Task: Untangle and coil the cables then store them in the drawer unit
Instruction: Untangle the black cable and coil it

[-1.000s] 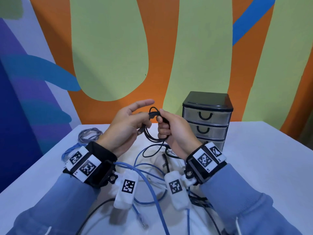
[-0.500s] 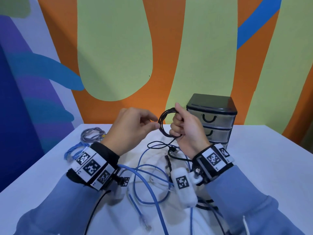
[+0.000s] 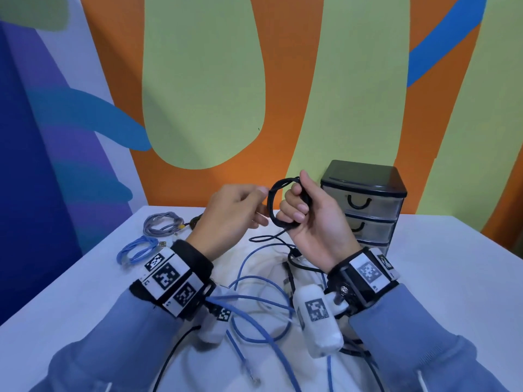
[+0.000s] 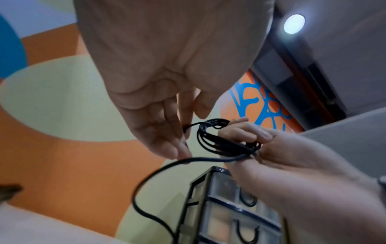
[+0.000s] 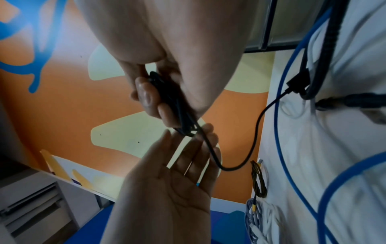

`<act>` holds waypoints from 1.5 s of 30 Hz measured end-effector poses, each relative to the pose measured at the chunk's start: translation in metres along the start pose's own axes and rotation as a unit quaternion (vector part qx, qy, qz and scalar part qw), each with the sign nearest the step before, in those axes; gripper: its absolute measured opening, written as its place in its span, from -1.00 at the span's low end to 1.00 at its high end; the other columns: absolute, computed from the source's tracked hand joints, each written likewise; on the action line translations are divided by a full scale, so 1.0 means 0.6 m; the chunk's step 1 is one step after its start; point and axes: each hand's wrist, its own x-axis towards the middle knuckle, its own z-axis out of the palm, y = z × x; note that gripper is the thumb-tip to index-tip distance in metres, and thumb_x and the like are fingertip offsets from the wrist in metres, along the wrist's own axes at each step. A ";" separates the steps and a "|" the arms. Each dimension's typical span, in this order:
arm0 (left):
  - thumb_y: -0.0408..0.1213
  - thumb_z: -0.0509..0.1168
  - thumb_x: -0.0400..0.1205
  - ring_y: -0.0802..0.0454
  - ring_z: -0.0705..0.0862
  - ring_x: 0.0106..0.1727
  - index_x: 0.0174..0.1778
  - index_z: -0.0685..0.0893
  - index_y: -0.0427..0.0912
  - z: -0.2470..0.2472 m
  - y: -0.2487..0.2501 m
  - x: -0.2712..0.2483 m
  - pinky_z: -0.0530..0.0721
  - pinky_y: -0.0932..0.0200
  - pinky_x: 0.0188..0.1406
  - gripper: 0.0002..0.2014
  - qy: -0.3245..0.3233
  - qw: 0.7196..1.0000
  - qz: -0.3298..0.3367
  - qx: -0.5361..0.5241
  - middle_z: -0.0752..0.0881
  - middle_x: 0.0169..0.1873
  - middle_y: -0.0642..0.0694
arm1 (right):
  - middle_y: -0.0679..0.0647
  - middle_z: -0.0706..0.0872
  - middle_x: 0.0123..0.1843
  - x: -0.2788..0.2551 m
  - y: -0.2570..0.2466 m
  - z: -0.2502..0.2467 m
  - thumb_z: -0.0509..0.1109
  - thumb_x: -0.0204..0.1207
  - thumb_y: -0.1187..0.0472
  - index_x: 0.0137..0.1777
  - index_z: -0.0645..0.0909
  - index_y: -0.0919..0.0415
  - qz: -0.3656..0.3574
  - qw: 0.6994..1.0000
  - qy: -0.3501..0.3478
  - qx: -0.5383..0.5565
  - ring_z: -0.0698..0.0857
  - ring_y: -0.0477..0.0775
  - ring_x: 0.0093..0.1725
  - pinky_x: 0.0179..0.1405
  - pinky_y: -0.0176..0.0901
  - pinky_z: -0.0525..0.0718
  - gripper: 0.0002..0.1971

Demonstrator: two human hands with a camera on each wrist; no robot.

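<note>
A thin black cable is wound into a small coil (image 3: 272,205) held up above the table. My right hand (image 3: 308,219) grips one side of the coil, fingers curled round the strands (image 5: 177,105). My left hand (image 3: 235,213) is just left of it, fingers fairly straight (image 5: 183,156), fingertips touching the coil's loose strand (image 4: 188,128). The cable's free tail (image 3: 266,238) hangs down to the table. The drawer unit (image 3: 368,216), black-topped with clear drawers, all shut, stands right behind my right hand.
Loose blue cable (image 3: 254,278) and black and white cables lie tangled on the white table (image 3: 438,278) under my wrists. A coiled grey cable (image 3: 161,223), a coiled light-blue one (image 3: 137,250) and a dark braided coil (image 5: 259,180) lie at the far left.
My right hand has turned the coil upright and carried it up and to the right. My left hand has eased its pinch and now only touches the strand.
</note>
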 end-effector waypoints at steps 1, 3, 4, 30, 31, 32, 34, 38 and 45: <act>-0.11 0.26 0.87 -0.11 0.89 -0.09 0.11 0.84 -0.32 0.001 0.000 0.001 0.82 -0.14 0.08 -0.64 -0.009 0.999 -0.013 -0.036 0.88 -0.08 -0.28 | -0.02 0.26 -0.49 -0.001 0.000 0.003 0.20 0.85 0.03 -0.24 0.49 0.18 -0.001 1.000 -0.005 0.004 0.28 -0.07 -0.53 -0.37 -0.22 0.29 -0.60; -0.16 0.31 0.86 -0.12 0.88 0.01 0.27 0.83 -0.30 0.008 0.000 0.000 0.85 -0.06 0.16 -0.70 -0.028 0.996 -0.001 -0.085 0.89 0.01 -0.34 | 0.00 0.27 -0.47 -0.004 -0.001 0.006 0.19 0.85 0.05 -0.23 0.49 0.19 0.001 1.000 -0.017 0.013 0.30 -0.05 -0.51 -0.34 -0.21 0.32 -0.60; -0.23 0.35 0.84 -0.12 0.86 0.00 0.36 0.80 -0.30 0.010 0.001 -0.002 0.85 -0.05 0.20 -0.73 -0.032 0.992 0.010 -0.118 0.88 0.03 -0.40 | 0.01 0.28 -0.46 -0.006 -0.002 0.007 0.18 0.85 0.06 -0.23 0.50 0.20 0.006 1.000 -0.023 0.016 0.31 -0.03 -0.49 -0.32 -0.19 0.34 -0.61; -0.30 0.41 0.79 0.03 0.85 -0.13 0.07 0.89 0.06 -0.002 0.004 -0.007 0.81 -0.09 -0.07 -0.82 0.066 0.972 0.186 0.124 0.88 -0.21 0.10 | 0.15 0.67 -0.23 -0.001 -0.005 -0.010 0.34 0.81 0.06 0.05 0.78 0.23 -0.102 0.859 0.056 -0.499 0.62 0.09 -0.48 -0.37 -0.08 0.52 -0.72; -0.32 0.41 0.78 0.05 0.86 -0.11 0.07 0.89 0.05 -0.002 0.004 -0.007 0.82 -0.09 -0.06 -0.82 0.063 0.973 0.188 0.120 0.89 -0.19 0.11 | 0.22 0.70 -0.21 0.000 -0.008 -0.013 0.33 0.81 0.07 0.03 0.79 0.23 -0.097 0.854 0.049 -0.509 0.60 0.11 -0.44 -0.32 -0.03 0.50 -0.71; -0.32 0.41 0.78 0.05 0.86 -0.11 0.08 0.89 0.04 -0.002 0.004 -0.007 0.82 -0.09 -0.05 -0.82 0.059 0.973 0.190 0.120 0.89 -0.18 0.12 | 0.27 0.69 -0.22 0.001 -0.012 -0.016 0.32 0.82 0.08 0.01 0.79 0.25 -0.089 0.851 0.040 -0.516 0.56 0.13 -0.39 -0.27 0.01 0.47 -0.70; -0.33 0.42 0.78 0.04 0.86 -0.13 0.08 0.90 0.02 -0.003 0.002 -0.006 0.82 -0.09 -0.06 -0.82 0.056 0.973 0.189 0.115 0.89 -0.17 0.11 | 0.17 0.60 -0.30 0.002 -0.016 -0.021 0.29 0.83 0.14 0.02 0.76 0.31 -0.069 0.853 0.015 -0.517 0.47 0.11 -0.34 -0.24 0.02 0.43 -0.70; -0.33 0.47 0.75 0.02 0.87 -0.18 0.09 0.92 0.02 -0.005 0.001 -0.004 0.84 -0.10 -0.06 -0.84 0.071 0.977 0.176 0.095 0.90 -0.15 0.14 | -0.05 0.50 -0.41 -0.003 -0.020 -0.018 0.43 0.73 0.18 0.06 0.82 0.03 -0.066 0.842 -0.025 -0.534 0.40 -0.03 -0.39 -0.26 -0.12 0.39 -0.88; -0.33 0.45 0.77 -0.15 0.90 -0.09 0.46 0.75 -0.08 -0.007 0.012 -0.001 0.85 0.06 0.02 -0.67 0.016 0.987 0.112 -0.113 0.88 -0.09 -0.32 | 0.03 0.33 -0.39 -0.004 -0.016 -0.021 0.44 0.72 -0.11 -0.14 0.75 0.05 -0.118 0.816 -0.023 -0.565 0.32 0.02 -0.41 -0.32 -0.05 0.29 -0.71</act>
